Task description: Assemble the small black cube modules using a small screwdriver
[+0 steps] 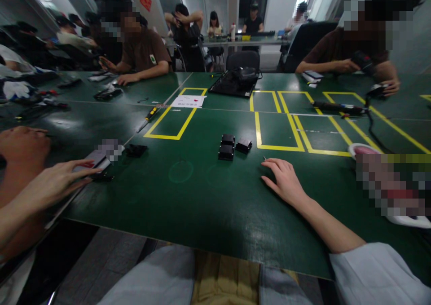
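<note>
My left hand [62, 179] reaches in from the left with fingers stretched out and thumb apart. Its fingertips are at a small flat black part [105, 177]; whether they touch it I cannot tell. Just beyond lies a white-and-grey box [97, 157], partly covered by the hand. My right hand [284, 181] rests on the green table, fingers slightly bent, thumb and forefinger apart. A tiny thin metallic piece [264, 158] shows at its forefinger tip. Left of this hand are small black blocks: two [226, 151] in a column and one tilted block [244, 145] beside them.
A co-worker's forearm [23, 156] lies beside my left arm. A yellow-black screwdriver [147, 118], a black crumpled piece [136, 150] and a white paper [188, 100] lie farther off. At right stand a white-rimmed tray [407, 220] and a dark cylindrical tool [338, 108]. Co-workers sit opposite.
</note>
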Demonstrator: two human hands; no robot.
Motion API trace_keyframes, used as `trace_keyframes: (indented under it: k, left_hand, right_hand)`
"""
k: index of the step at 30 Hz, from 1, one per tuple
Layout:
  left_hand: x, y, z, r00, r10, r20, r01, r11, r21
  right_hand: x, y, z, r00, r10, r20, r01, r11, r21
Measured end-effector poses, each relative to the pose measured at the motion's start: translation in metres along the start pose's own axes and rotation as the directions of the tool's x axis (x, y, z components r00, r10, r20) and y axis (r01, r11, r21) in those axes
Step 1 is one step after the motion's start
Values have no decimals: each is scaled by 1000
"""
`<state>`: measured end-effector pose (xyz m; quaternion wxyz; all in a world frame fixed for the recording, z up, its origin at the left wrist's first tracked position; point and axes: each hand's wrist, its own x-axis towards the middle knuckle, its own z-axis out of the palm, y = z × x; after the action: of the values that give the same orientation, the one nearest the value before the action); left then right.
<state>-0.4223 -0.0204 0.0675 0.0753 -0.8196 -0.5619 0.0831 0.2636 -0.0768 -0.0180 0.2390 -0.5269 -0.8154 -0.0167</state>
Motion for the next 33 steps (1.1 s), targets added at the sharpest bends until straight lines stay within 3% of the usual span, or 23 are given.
trace_keyframes:
  k: [5, 8, 10, 13, 17, 20, 23, 27, 33]
  left_hand:
    - [3, 6, -5, 1000, -11, 7, 11, 1000, -19]
    - [8, 5, -10, 999, 0, -44, 1, 1000, 29]
    - [16, 17, -18, 996, 1, -86, 1, 1000, 24]
    - [39, 63, -33, 984, 53, -168, -58, 998, -29]
    - [82, 161, -49, 951, 198, -239, -245, 951, -186]
    - [117, 231, -53, 902, 292, -317, -389, 870, -303]
    - [152, 281, -51, 859, 368, -357, -489, 795, -358]
    - [190, 319, -44, 838, 344, -424, -505, 784, -360]
    - [207, 338, -33, 840, 278, -466, -446, 842, -303]
  right_hand:
    - [0, 0, -1, 1000, 7, 7, -7, 1000, -8]
    - [-1, 1, -1, 1000, 13, 12, -13, 1000, -1]
    - [-2, 1, -1, 1000, 22, 14, -22, 1000, -6]
    - [-2, 2, 0, 998, 55, 23, -54, 998, -32]
    - [-3, 7, -1, 995, 101, 26, -99, 992, -76]
    - [-4, 13, -3, 989, 142, 30, -138, 983, -118]
    - [-5, 17, -5, 982, 185, 34, -177, 972, -155]
    - [-7, 20, -5, 981, 189, 43, -178, 967, -179]
    - [-7, 19, -4, 981, 185, 66, -169, 966, -195]
